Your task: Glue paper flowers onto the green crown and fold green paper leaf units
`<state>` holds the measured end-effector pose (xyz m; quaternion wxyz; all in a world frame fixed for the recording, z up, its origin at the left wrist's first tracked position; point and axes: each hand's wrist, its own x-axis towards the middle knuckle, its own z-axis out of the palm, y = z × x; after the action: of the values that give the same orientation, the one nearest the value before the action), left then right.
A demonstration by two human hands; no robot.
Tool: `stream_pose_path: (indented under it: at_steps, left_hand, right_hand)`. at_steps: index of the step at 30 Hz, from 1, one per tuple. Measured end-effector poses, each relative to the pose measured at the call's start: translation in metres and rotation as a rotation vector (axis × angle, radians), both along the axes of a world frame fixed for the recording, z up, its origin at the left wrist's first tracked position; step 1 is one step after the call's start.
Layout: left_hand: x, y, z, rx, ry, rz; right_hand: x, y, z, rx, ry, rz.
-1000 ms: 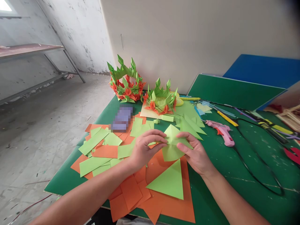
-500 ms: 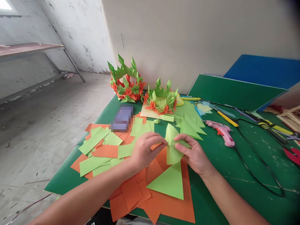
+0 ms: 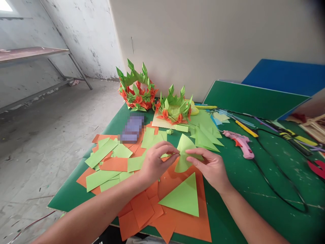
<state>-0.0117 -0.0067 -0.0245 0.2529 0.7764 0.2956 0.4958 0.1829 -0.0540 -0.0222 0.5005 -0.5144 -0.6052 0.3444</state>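
Note:
Between my two hands is a light green sheet of paper [image 3: 184, 163], bent and curved, held above an orange sheet. My left hand [image 3: 159, 161] pinches its left edge with thumb and forefinger. From the right, my right hand [image 3: 209, 164] grips the same paper, thumb in front and fingers along its upper part. Just below lies a flat green paper triangle [image 3: 181, 196] on the large orange paper [image 3: 193, 227]. Beyond my hands stands a small green and orange folded-paper crown [image 3: 175, 108].
A taller paper crown [image 3: 138, 89] stands at the table's back left, with a blurred purple object [image 3: 132, 128] before it. Green and orange paper pieces [image 3: 101, 152] spread leftward. A pink glue gun [image 3: 241, 144] and its black cord lie right. Red-handled scissors [image 3: 317, 168] sit at the right edge.
My right hand has shifted slightly left along the green paper. The paper's lower part has swung left and up, showing more of the triangle beneath.

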Motion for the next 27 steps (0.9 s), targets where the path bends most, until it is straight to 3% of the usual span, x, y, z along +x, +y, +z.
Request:
stream_pose_path:
  at_steps: [13, 19, 27]
  left_hand:
    - [0.004, -0.004, 0.001, -0.03, -0.047, -0.046]
    - [0.006, -0.006, 0.003, -0.06, -0.02, -0.038]
    - [0.008, -0.007, 0.003, -0.093, -0.023, -0.059]
  right_hand:
    - [-0.004, 0.003, -0.004, 0.054, 0.028, 0.007]
    - [-0.006, 0.002, -0.003, 0.183, -0.178, -0.111]
    - [-0.007, -0.001, 0.007, 0.324, -0.338, -0.06]
